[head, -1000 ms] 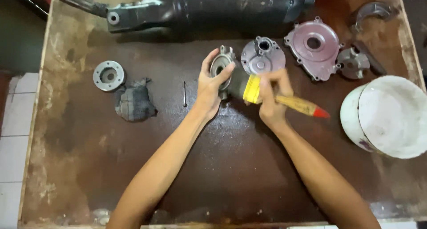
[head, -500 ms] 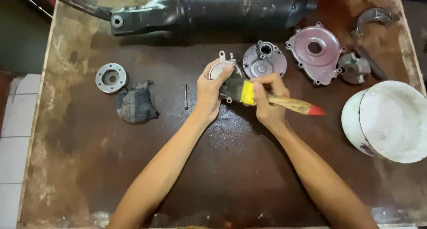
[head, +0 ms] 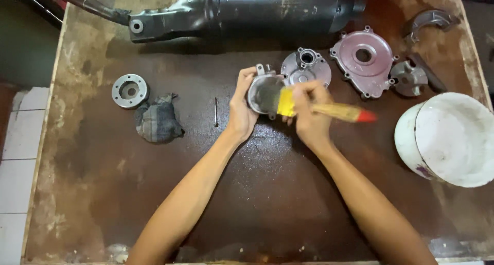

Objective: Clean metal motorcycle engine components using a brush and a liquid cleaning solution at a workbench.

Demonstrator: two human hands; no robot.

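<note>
At the centre of the frame we see the left hand [head: 243, 110] clamped around a small round metal housing [head: 264, 92], fingers curled over its left rim and holding it tilted just above the stained brown worktable [head: 247, 193]. The right hand [head: 309, 113] is closed on the wooden handle of a paintbrush [head: 329, 109], whose yellow ferrule and bristles lie against the open face of the housing; the red handle tip points toward the right of the frame.

Just behind the hands lies a grey round cover [head: 307, 67], and to its right a larger pinkish cover plate [head: 363, 62]. A white bucket [head: 453, 139] sits at the right edge. At the left lie a metal ring [head: 129, 90] and a dark rag [head: 157, 119].
</note>
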